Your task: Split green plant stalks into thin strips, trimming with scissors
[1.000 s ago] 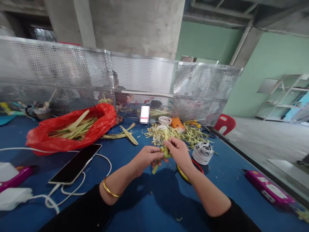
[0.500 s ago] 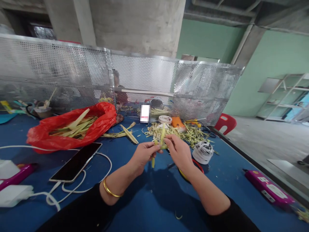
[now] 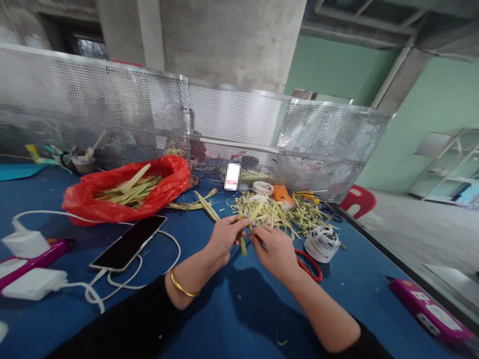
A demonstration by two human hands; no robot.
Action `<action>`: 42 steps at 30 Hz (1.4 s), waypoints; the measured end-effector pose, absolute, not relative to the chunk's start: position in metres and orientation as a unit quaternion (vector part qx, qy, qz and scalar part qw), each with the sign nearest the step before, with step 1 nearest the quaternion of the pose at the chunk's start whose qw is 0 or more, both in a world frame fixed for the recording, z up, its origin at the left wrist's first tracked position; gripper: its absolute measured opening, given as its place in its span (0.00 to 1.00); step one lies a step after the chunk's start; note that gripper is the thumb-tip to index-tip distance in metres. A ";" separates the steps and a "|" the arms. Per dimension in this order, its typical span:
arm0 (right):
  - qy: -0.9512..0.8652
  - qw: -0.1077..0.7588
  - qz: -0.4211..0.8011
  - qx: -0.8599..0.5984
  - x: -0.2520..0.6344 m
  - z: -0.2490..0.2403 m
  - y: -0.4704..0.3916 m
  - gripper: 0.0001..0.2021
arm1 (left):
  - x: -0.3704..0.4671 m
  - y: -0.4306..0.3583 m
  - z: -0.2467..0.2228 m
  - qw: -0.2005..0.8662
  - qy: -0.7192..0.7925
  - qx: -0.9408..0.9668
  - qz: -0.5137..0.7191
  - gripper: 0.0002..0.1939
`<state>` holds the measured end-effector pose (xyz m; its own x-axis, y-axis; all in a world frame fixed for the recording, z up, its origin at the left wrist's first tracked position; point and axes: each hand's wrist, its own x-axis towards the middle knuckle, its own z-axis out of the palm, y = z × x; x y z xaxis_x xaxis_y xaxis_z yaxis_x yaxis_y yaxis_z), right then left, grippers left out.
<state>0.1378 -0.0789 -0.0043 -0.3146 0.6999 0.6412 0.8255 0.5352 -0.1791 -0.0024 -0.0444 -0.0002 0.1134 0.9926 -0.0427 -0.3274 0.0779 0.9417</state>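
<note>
My left hand (image 3: 226, 238) pinches a pale green leaf strip (image 3: 255, 214) between thumb and fingers, above the blue table (image 3: 224, 319). Pieces of the strip cross at the fingertips: one end slants up to the right, another hangs below the left hand. Close beside it, my right hand (image 3: 276, 250) is closed, thumb and fingers pressed together at the lower right of the folded strip. What lies between the right fingertips is mostly hidden. Just behind both hands lies a heap of cut leaf pieces (image 3: 273, 212).
On the left stands a red plastic bag (image 3: 160, 202) of long dry leaves, with a phone (image 3: 129, 243) and white cable in front. Red-handled scissors or pliers (image 3: 312, 267) and a white slotted container (image 3: 322, 244) are right. A perforated metal screen (image 3: 232, 114) borders the back.
My right fingers have moved down from the strip's upright part to its lower fold. The strip's upper end now leans further right. The view has shifted slightly left.
</note>
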 end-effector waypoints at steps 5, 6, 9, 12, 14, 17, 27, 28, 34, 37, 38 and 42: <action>-0.652 0.521 0.103 -0.540 0.147 -0.002 -0.069 0.12 | -0.002 -0.048 0.007 0.586 0.405 0.465 0.526 0.15; -0.632 0.539 0.126 -0.542 0.149 -0.001 -0.066 0.12 | -0.002 -0.050 0.009 0.577 0.408 0.484 0.516 0.15; -0.630 0.554 0.217 -0.499 0.153 0.000 -0.060 0.09 | -0.001 -0.054 0.011 0.564 0.409 0.531 0.482 0.14; -0.600 0.576 0.298 -0.469 0.148 -0.003 -0.060 0.09 | -0.001 -0.056 0.009 0.580 0.397 0.555 0.445 0.16; -0.586 0.583 0.302 -0.475 0.145 -0.004 -0.060 0.11 | -0.001 -0.056 0.007 0.595 0.386 0.561 0.427 0.17; -0.628 0.541 0.242 -0.504 0.146 -0.005 -0.059 0.12 | -0.001 -0.054 0.007 0.614 0.393 0.543 0.418 0.15; -0.699 0.425 0.421 -0.392 0.167 0.025 -0.071 0.10 | -0.013 -0.042 0.017 0.597 0.443 0.498 0.447 0.14; -0.689 0.428 0.456 -0.367 0.167 0.027 -0.073 0.10 | -0.013 -0.042 0.016 0.591 0.442 0.506 0.447 0.14; -0.650 0.512 0.411 -0.382 0.160 0.022 -0.073 0.06 | -0.009 -0.042 0.010 0.581 0.424 0.511 0.471 0.12; -0.625 0.584 0.343 -0.389 0.156 0.015 -0.070 0.05 | -0.006 -0.043 0.009 0.587 0.431 0.497 0.471 0.11; -0.615 0.605 0.336 -0.378 0.155 0.014 -0.070 0.05 | -0.006 -0.044 0.009 0.585 0.432 0.502 0.469 0.10; -0.610 0.622 0.331 -0.363 0.154 0.016 -0.073 0.10 | -0.005 -0.045 0.006 0.566 0.431 0.531 0.460 0.08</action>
